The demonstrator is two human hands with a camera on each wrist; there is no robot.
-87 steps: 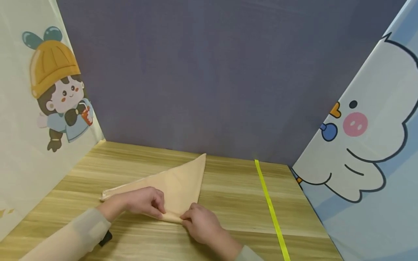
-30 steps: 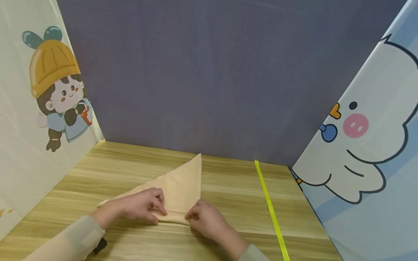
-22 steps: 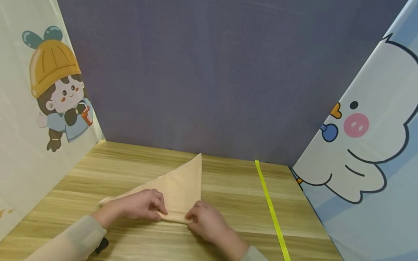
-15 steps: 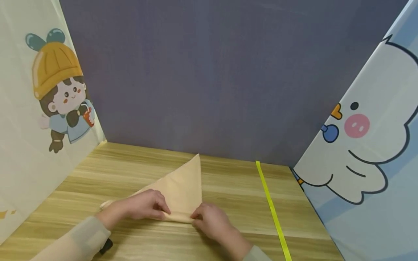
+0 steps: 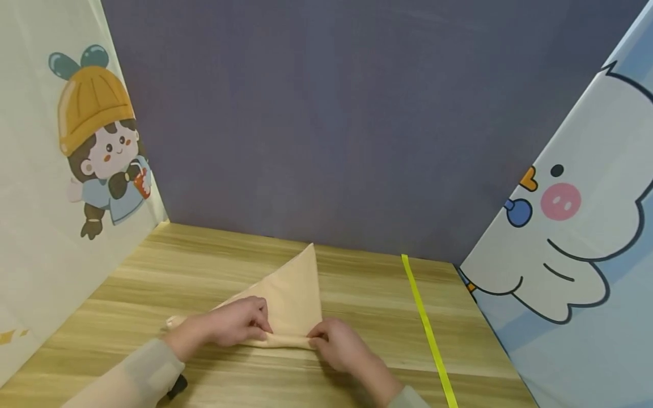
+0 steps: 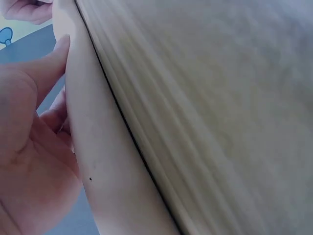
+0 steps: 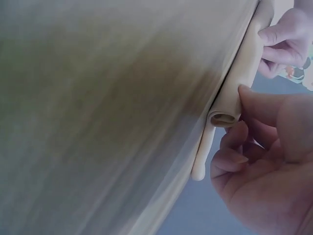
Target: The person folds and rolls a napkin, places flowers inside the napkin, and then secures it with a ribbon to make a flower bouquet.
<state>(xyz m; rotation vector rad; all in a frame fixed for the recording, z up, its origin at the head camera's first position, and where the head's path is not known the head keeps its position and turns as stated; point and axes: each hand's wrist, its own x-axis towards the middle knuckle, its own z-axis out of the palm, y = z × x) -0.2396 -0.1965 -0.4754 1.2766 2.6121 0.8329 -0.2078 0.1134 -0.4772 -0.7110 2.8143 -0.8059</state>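
Note:
A peach-coloured cloth (image 5: 293,294) lies on the table in a roughly triangular shape, its far tip pointing at the back wall. Along the near side its edge is turned up into a roll (image 7: 239,81), and the spiral shows at the right end in the right wrist view. My left hand (image 5: 240,322) pinches this roll near its middle, thumb on the near side. At the right end, my right hand (image 5: 343,344) pinches the roll between thumb and fingers. The left forearm covers part of the cloth's left side; a pale corner (image 5: 176,321) shows beyond it.
A yellow strip (image 5: 431,334) runs front to back across the wood-grain table (image 5: 367,300), right of the cloth. A dark grey wall (image 5: 316,124) closes off the back, with cartoon-printed panels at both sides. A small black object (image 5: 177,387) shows beside the left sleeve.
The cloth's near edge has become a longer, more even roll, and less flat cloth shows at the left. Both hands have shifted slightly right, still on the roll. The head view has tilted a little.

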